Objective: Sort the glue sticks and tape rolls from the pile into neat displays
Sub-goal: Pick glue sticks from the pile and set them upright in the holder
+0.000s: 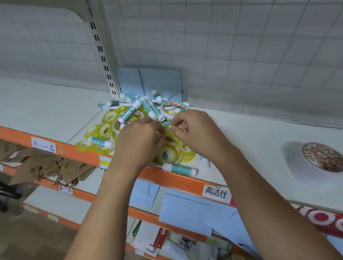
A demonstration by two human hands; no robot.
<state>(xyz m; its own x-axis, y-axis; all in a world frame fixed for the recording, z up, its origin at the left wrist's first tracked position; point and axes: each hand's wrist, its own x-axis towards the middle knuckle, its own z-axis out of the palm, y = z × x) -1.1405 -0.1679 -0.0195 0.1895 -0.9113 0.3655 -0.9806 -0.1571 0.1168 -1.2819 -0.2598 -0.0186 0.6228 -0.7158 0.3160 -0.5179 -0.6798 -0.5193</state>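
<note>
Directly under left hand [139, 141], right hand [197, 132], pile [110, 126]

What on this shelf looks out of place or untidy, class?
Glue sticks and yellow tape rolls lie jumbled in one pile, pointing every way. One glue stick lies at the front edge of the shelf.

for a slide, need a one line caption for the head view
Left hand and right hand reach into a pile of glue sticks and yellow tape rolls on the shelf.
</note>
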